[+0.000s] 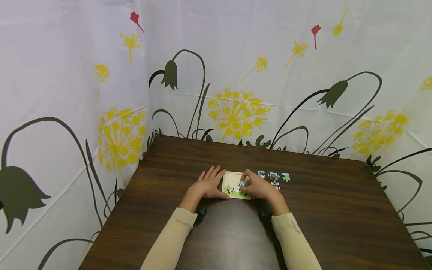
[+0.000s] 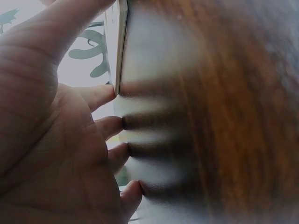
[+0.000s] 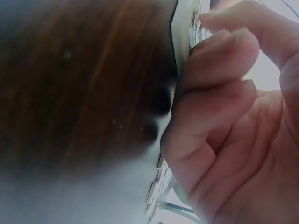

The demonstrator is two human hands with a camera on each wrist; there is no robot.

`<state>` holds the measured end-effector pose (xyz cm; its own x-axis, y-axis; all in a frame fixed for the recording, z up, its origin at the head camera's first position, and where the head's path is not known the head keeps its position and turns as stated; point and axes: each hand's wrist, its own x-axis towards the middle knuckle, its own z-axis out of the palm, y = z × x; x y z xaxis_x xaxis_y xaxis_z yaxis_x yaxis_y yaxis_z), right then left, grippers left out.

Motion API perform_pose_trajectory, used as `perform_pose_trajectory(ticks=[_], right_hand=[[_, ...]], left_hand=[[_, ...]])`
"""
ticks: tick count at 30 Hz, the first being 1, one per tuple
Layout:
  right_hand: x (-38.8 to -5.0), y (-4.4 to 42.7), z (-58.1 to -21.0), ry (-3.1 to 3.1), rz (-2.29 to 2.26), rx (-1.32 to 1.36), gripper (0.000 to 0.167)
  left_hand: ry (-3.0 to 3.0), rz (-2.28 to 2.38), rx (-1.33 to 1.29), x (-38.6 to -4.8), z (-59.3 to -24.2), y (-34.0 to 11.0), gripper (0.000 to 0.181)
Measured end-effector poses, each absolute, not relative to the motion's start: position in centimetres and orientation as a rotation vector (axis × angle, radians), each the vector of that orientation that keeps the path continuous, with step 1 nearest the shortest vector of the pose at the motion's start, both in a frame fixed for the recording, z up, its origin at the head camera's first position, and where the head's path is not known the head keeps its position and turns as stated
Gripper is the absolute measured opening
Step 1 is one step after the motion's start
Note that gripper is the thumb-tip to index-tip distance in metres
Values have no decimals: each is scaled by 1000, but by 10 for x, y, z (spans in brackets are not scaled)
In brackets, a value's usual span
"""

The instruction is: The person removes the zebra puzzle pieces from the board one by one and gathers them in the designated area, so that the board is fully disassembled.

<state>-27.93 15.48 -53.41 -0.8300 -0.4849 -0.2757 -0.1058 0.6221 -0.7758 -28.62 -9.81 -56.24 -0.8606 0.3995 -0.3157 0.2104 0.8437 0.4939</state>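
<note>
In the head view, a small square wooden puzzle tray holds panda-and-grass pieces along its lower part; its upper part is bare wood. Against its left side rests my left hand, fingers spread and thumb at the lower edge. The left wrist view shows this hand with fingertips on the table beside the tray's edge. My right hand pinches a small blue puzzle piece over the tray's right part. In the right wrist view, the lower fingers of this hand are curled beside the tray's edge.
Several loose puzzle pieces lie on the dark wooden table just right of the tray, close to my right hand. Behind the table hangs a white cloth with printed flowers.
</note>
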Motion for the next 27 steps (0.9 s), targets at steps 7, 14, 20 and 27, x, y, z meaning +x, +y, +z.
perform_pose_trajectory(ticks=[7,14,20,27], right_hand=[[-280,156,-535,2362,-1110,-494,28],[-281,162,-535,2398,-1114,-544,27],[-277,171,-534,2520,-1116,-516,32],[-273,190,-531,2523,-1212,-502,35]], left_hand=[[2610,619,449,-286,-561,-98,119],[2604,627,442,-281,-555,-97,117],[2607,632,451,-278,-551,-95,116],[2628,633,435,-274,-548,-95,115]])
